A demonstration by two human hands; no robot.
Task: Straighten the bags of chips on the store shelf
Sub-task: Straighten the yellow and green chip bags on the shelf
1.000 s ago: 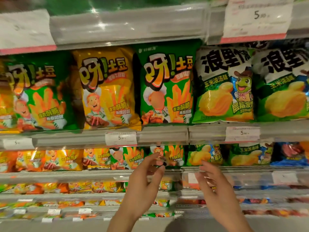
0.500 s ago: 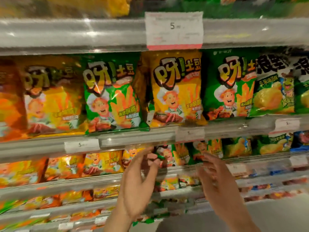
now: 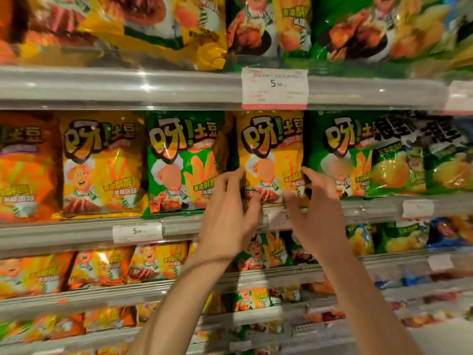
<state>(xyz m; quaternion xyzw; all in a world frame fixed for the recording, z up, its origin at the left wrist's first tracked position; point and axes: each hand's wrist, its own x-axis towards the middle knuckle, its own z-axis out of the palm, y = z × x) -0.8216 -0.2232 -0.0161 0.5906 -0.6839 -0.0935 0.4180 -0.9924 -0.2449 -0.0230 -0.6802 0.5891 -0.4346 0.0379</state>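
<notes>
Head view: store shelf (image 3: 76, 231) across the whole frame, stacked in tiers, price strip along each front edge. Middle tier (image 3: 64, 228) stocked with a front row of chip bags standing upright: counted left to right, one orange bag (image 3: 25, 165) cut by the frame edge, a yellow bag (image 3: 102, 162), a green bag (image 3: 181, 162), a second yellow bag (image 3: 271, 149), another green bag (image 3: 340, 149), then at least two darker green bags (image 3: 399, 162) of a different brand, blurred and overlapping, so count uncertain past that. Three white price tags readable on the strips; more at the right edge, cropped.

Step in hand, judged from the pose: squaring up the second yellow bag. Left hand (image 3: 230, 216) at its lower left edge, fingers (image 3: 236, 175) curled against the side seam; right hand (image 3: 316, 213) at its lower right edge, fingers wrapped round the corner between it and the neighbouring green bag. Both clenched lightly on that bag, neither released. Bag itself resting on the middle tier, near upright, a dark gap showing on its left side.

Next move likely calls for a small nudge leftward to close that gap, base kept on the shelf, grip gentle enough not to crush the contents.
</notes>
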